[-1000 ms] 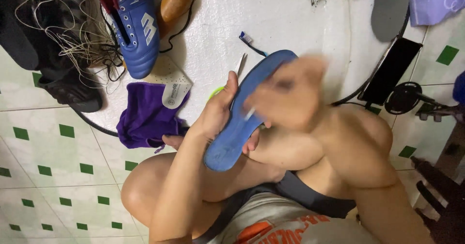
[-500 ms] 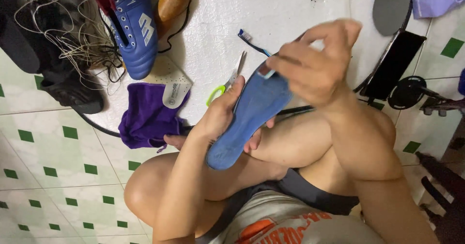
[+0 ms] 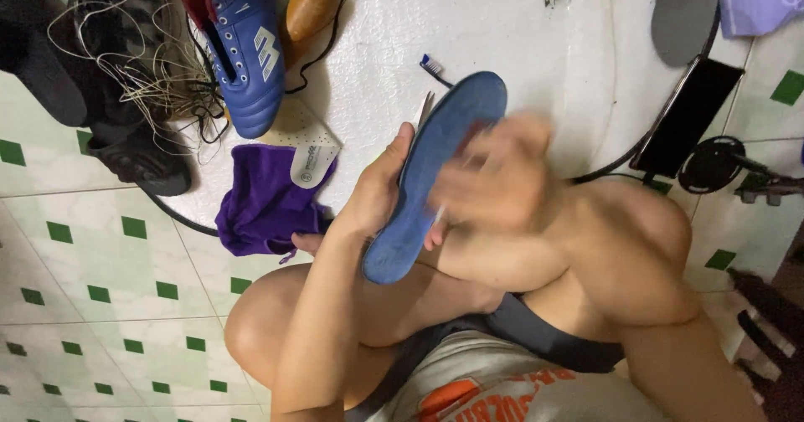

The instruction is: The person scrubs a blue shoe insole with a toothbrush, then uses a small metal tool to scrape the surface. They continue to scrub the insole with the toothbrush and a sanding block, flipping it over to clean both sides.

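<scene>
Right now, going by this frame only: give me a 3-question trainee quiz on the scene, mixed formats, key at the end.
1. True or false: the left hand grips the blue insole along its edge.
2. Which lies beside the purple cloth? A) a white insole B) a red cup C) a yellow sponge
3. Fill in: the blurred right hand is in front of the ____.

Key: 1 true; 2 A; 3 blue insole. What the right hand holds cannot be told through the blur.
</scene>
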